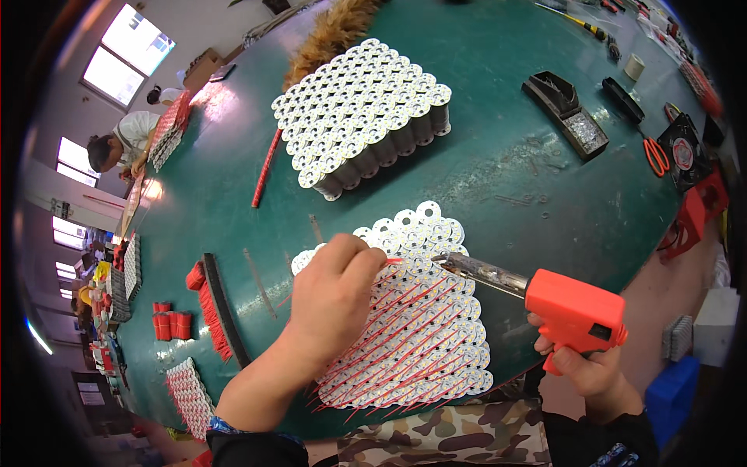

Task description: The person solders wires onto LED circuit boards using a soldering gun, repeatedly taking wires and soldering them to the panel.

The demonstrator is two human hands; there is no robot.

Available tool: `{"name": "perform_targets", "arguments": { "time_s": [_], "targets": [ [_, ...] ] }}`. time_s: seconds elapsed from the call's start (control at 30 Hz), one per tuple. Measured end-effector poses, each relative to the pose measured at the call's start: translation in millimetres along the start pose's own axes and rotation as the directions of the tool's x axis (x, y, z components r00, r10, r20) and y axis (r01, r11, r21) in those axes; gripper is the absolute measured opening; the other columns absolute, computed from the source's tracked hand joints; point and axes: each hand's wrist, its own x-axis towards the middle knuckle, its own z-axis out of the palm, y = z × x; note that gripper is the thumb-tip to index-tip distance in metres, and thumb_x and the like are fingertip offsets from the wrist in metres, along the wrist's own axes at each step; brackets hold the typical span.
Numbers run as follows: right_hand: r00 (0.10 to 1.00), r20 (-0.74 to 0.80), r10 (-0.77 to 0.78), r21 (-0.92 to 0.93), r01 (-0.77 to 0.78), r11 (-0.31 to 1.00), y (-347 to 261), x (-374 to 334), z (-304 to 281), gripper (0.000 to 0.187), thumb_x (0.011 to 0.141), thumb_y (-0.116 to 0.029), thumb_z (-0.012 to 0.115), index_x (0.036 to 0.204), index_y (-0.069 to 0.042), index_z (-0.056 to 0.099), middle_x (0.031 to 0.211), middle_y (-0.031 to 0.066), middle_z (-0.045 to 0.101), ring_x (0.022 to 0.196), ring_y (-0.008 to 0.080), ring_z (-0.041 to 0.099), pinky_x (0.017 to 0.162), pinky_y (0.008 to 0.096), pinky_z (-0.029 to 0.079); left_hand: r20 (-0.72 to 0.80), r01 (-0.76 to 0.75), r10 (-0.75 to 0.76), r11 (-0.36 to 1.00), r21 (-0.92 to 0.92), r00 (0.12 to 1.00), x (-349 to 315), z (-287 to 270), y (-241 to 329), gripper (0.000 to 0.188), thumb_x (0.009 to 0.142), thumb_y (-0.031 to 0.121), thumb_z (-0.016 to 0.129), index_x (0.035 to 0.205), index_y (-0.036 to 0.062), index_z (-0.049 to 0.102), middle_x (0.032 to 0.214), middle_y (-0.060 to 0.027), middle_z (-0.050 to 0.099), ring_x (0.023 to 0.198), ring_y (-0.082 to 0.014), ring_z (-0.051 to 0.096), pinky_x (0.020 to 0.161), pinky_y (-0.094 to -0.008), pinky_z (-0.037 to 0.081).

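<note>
In front of me on the green table lies a flat panel of round white circuit boards (436, 335), crossed by many thin red wires in slanted rows. My left hand (331, 300) is over the panel's left part, thumb and finger pinched on a red wire (394, 261) whose end points right. From the right, my right hand (583, 370) grips the handle of a red soldering gun (572, 311). Its metal tip meets the boards near the panel's upper right, close to the wire end. Whether tip and wire touch is too small to tell.
Beyond the panel stand stacked round boards (362, 113) and a brown duster (331, 35). Red wire bundles (173, 324) and a black strip (226, 311) lie left. A black tray (566, 117), orange-handled scissors (655, 156) and a fan (686, 148) are right. Another person (134, 140) works far left.
</note>
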Motion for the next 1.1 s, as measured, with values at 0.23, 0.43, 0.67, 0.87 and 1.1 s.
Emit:
{"name": "perform_targets", "arguments": {
  "time_s": [0.23,0.43,0.67,0.87,1.1],
  "targets": [
    [1.000,-0.012,-0.016,-0.021,0.015,1.000,0,10,3,0.035,0.082,0.000,0.074,0.116,0.003,0.066,0.116,0.0171,0.071,0.098,0.0180,0.070,0.084,0.0327,0.057,-0.023,-0.025,0.025,1.000,0.009,0.999,7,-2,3,0.020,0.076,-0.003,0.073,0.092,0.0071,0.069,0.083,-0.0081,0.063,0.070,-0.0288,0.064,0.061,-0.0384,0.052],
    [0.992,0.064,-0.109,-0.259,0.122,0.958,14,10,-5,0.026,0.080,-0.001,0.075,0.105,0.002,0.068,0.106,0.0165,0.071,0.091,0.0252,0.071,0.083,0.0363,0.057,0.023,-0.098,0.098,0.995,0.016,0.995,-1,14,8,0.021,0.076,0.009,0.066,0.097,0.0069,0.068,0.083,-0.0061,0.058,0.072,-0.0246,0.061,0.060,-0.0390,0.050],
    [0.869,0.272,-0.413,-0.493,0.495,0.716,25,21,-11,0.053,0.078,-0.003,0.078,0.126,0.004,0.056,0.110,0.0166,0.067,0.079,0.0277,0.069,0.073,0.0377,0.055,0.051,-0.103,0.102,0.994,0.035,0.994,-4,21,8,0.023,0.074,0.008,0.067,0.097,0.0071,0.068,0.079,-0.0056,0.055,0.069,-0.0243,0.059,0.059,-0.0390,0.047],
    [0.842,0.321,-0.433,-0.477,0.539,0.694,24,30,-5,0.060,0.074,0.000,0.079,0.129,0.005,0.055,0.106,0.0148,0.068,0.071,0.0273,0.066,0.063,0.0366,0.052,0.075,-0.112,0.108,0.992,0.049,0.991,-4,21,5,0.022,0.077,0.012,0.067,0.098,0.0069,0.068,0.078,-0.0052,0.051,0.068,-0.0222,0.057,0.058,-0.0377,0.046],
    [0.838,0.306,-0.453,-0.529,0.545,0.650,15,35,8,0.066,0.069,0.003,0.081,0.131,0.003,0.055,0.099,0.0135,0.070,0.068,0.0276,0.066,0.060,0.0359,0.050,0.112,-0.066,0.063,0.997,0.027,0.992,-2,17,10,0.024,0.074,0.006,0.066,0.098,0.0037,0.070,0.077,-0.0072,0.053,0.069,-0.0256,0.059,0.059,-0.0398,0.047]
  ]
}}
